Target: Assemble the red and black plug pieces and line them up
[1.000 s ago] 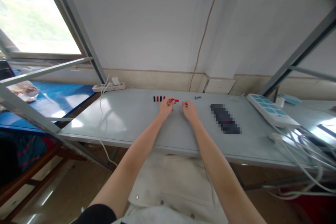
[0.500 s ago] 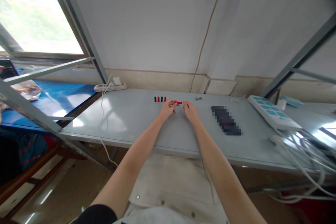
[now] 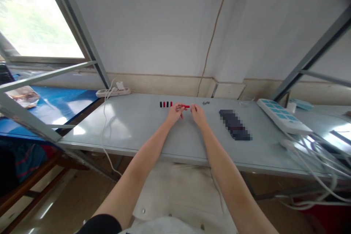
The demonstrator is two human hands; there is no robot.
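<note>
Above the smooth, glossy tabletop (image 3: 148, 128), the left grip (image 3: 181, 107) pinches a slim red cylinder (image 3: 185, 106).

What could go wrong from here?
Drop: the slim red piece sticks out from the left hand's fingertips, so it could slip as the right hand works close to its end.
Knock: the row of small black and red pieces sits right beside the left hand; a sideways nudge might scatter it.
</note>
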